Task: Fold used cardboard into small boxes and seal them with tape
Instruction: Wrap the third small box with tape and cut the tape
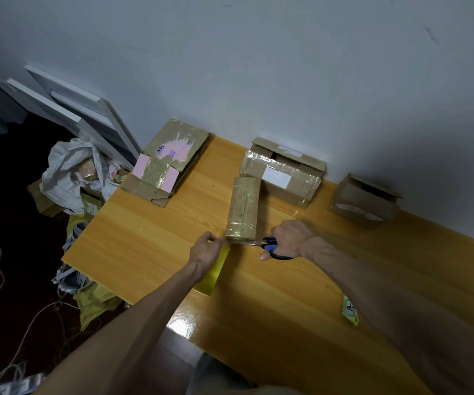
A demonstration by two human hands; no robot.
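Note:
A small, narrow cardboard box (243, 209) wrapped in shiny tape lies on the wooden table (150, 240). My right hand (290, 238) grips blue-handled scissors (267, 244), whose blades point left at the box's near end. My left hand (204, 250) pinches a strip of yellowish tape (214, 272) that runs from the box's near end down toward me. The scissor tips sit at the tape right beside the box.
A flattened cardboard stack with a pink label (170, 163) lies at the table's far left. A larger taped box (283, 172) and an open box (364, 201) stand by the wall. A yellow tag (349, 309) lies near my right forearm. Bags and cords clutter the floor (70, 178) to the left.

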